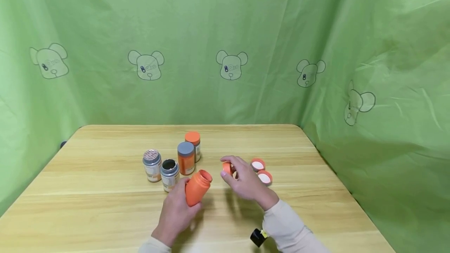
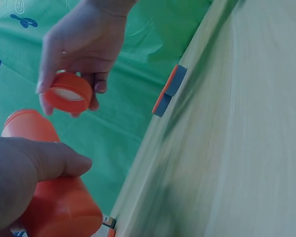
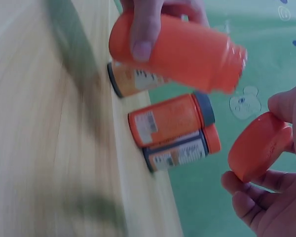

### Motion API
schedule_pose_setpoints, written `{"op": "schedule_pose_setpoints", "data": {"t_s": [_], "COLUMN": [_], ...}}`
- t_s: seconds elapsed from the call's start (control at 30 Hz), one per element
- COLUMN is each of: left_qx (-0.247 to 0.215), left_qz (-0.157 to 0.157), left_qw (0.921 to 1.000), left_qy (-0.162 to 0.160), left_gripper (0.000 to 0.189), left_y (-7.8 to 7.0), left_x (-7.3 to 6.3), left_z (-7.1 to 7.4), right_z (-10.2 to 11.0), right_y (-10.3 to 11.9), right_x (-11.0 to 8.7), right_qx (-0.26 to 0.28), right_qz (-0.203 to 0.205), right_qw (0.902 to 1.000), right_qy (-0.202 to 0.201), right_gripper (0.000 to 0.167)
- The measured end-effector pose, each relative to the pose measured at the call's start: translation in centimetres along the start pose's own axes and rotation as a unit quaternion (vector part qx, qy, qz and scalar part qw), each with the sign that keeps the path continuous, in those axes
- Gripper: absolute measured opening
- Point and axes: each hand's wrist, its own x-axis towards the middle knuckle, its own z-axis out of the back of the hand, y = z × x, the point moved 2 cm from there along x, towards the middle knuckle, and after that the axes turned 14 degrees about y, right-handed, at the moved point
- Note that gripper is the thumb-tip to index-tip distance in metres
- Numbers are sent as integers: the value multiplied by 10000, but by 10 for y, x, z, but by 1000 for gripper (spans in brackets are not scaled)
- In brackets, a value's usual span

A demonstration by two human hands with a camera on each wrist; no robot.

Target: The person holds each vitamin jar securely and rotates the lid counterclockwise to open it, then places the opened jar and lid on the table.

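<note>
My left hand [image 1: 177,210] grips an orange plastic bottle [image 1: 198,187] round its body, its uncovered mouth tilted up and to the right. Facing it, my right hand [image 1: 246,180] pinches an orange screw cap [image 1: 227,168] between thumb and fingers. In the left wrist view the cap [image 2: 69,93] shows its white-lined inside and hangs just above the bottle's mouth, apart from it. The right wrist view has the cap's outer side [image 3: 259,148] toward the camera, with the bottle [image 3: 177,52] lying across above the standing bottles.
Left of centre stand a grey bottle with a foil seal [image 1: 152,165], an uncapped grey bottle [image 1: 170,175], an orange bottle with grey lid [image 1: 186,158] and a grey bottle with orange lid [image 1: 193,139]. Two upturned caps [image 1: 258,164] lie beyond my right hand. A black object [image 1: 258,237] shows by the right sleeve.
</note>
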Motion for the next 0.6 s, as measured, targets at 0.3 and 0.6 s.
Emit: {"op": "schedule_pose_setpoints", "data": {"t_s": [0.3,0.6], "left_qx": [-57,32], "left_qz": [325,473], "left_qw": [9993,9989], "left_qy": [-173,-61], "left_gripper": [70,66], "left_y": [14,33], "left_x": [-3,-6], "left_z": [15,34], "right_z": [13,26], "right_y": [-31,-70], "right_x": [-4,-4], "right_qx": [415,322], "right_qz": [-600,-1093], "right_qw": [9971,9925], "right_qy": [-218,-447], "right_gripper": [37,33]}}
